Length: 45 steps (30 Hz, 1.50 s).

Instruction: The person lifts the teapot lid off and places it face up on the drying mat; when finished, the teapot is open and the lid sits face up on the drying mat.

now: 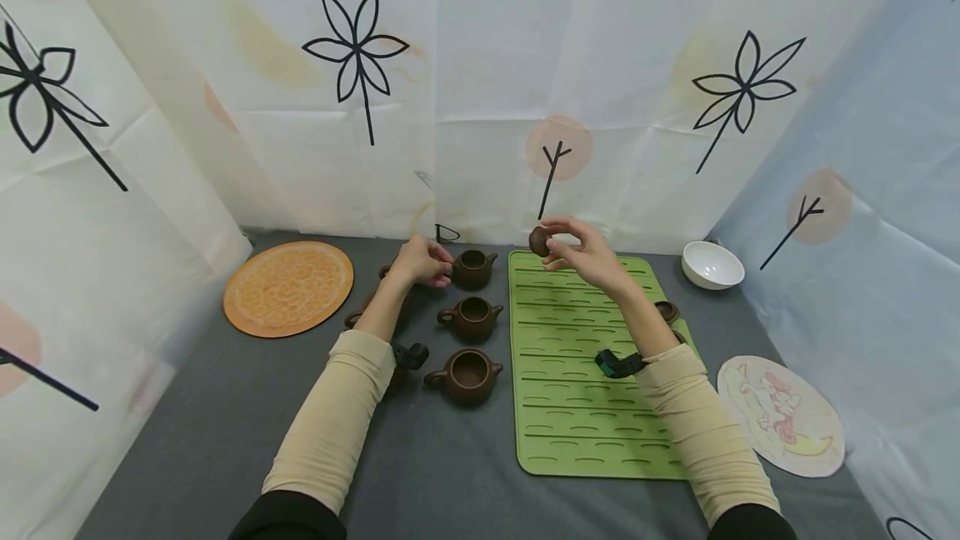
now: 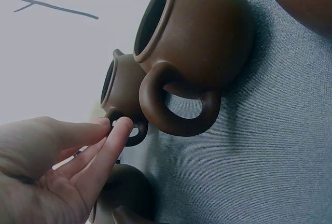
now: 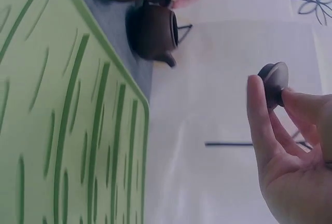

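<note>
My right hand pinching a round, dark-brown lid, my left hand seemingly pinching a smooth brown teapot's handle

Pale, creased walls with black line-drawn flowers and soft pastel patches around a dark grey tabletop.

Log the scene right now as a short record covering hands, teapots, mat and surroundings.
Left hand: pinches the handle of the far teapot
Right hand: holds a brown lid, raised clear of the green mat
Teapot row: far teapot, middle teapot, near teapot; all upright, lidless
Left of row: more brown ware, mostly hidden
Left side: orange round mat
Right side: white bowl; pale oval mat
</note>
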Tool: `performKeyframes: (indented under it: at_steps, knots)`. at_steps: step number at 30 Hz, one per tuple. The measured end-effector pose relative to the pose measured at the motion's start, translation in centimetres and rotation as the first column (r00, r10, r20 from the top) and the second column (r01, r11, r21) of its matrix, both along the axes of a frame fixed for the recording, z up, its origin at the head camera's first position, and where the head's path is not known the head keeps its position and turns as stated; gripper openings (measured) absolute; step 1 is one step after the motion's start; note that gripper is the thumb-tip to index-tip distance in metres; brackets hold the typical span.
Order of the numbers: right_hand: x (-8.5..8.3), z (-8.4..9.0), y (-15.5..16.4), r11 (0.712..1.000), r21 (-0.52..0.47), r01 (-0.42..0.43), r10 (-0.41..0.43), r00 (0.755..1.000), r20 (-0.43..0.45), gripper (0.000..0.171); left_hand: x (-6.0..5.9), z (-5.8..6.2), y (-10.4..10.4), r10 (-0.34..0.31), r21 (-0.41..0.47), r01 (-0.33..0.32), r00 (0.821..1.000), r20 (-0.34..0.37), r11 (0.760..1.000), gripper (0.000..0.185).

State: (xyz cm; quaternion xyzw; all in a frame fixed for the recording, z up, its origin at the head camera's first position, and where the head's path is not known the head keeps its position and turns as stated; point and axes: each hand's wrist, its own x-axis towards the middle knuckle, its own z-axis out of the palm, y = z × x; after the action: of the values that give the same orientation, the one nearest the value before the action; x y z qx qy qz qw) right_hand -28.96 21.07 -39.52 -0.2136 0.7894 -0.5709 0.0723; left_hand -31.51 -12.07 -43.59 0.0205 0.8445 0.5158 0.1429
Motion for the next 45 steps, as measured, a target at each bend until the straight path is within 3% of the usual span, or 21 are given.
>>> performKeyframes:
  at_steps: [11, 18, 31, 45]
  knots:
    - [2.8, 0.0, 6.0, 0.999, -0.053, -0.004, 0.008, 0.997, 0.071, 0.05, 0.1, 0.2, 0.0, 0.001, -0.001, -0.001, 1.0, 0.005, 1.0, 0.02]
    - [4.5, -1.0, 9.1, 0.995, 0.052, 0.089, -0.092, 0.994, 0.055, 0.051, 0.1, 0.2, -0.1, -0.003, -0.012, 0.003, 1.0, 0.004, 1.0, 0.02]
    - [7.2, -4.0, 12.1, 0.979, 0.147, 0.141, -0.161, 0.978, 0.135, 0.063, 0.1, 0.1, 0.0, -0.01, -0.016, 0.009, 1.0, -0.007, 1.0, 0.019]
    - [7.0, -6.3, 12.4, 0.958, 0.236, 0.163, -0.2, 0.97, 0.141, 0.055, 0.1, 0.2, -0.1, -0.008, -0.011, 0.008, 1.0, 0.002, 1.0, 0.02]
